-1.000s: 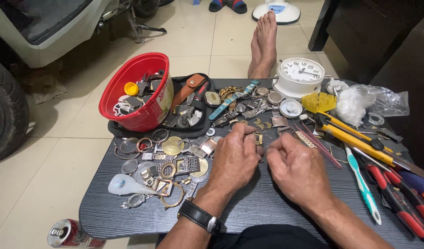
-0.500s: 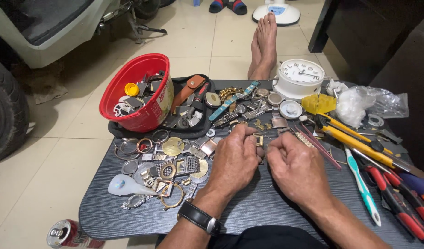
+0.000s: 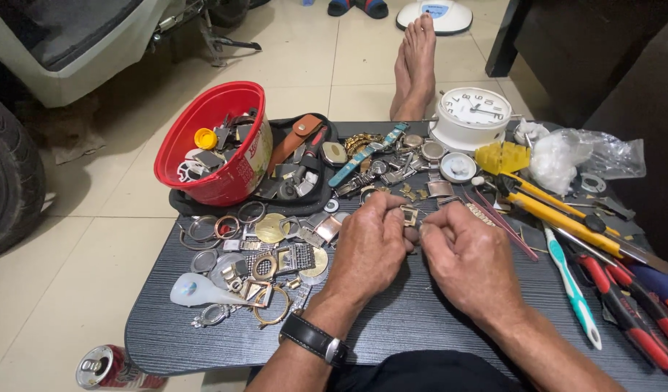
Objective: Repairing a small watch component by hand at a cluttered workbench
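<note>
Hands unmoved since the earlier frame: left hand (image 3: 368,250) and right hand (image 3: 470,263) together pinch a small metal watch part (image 3: 409,215) mid-table (image 3: 392,327). Red bowl (image 3: 216,149) far left; tools (image 3: 624,297) crowd the right edge; near edge open.

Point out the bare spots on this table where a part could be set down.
Bare tabletop lies near the front edge, between the left hand and right hand, and along the front left corner below the loose watch parts. A narrow strip runs between the right hand and the toothbrush. The back, around the red bowl, clock and tools, is crowded.
</note>
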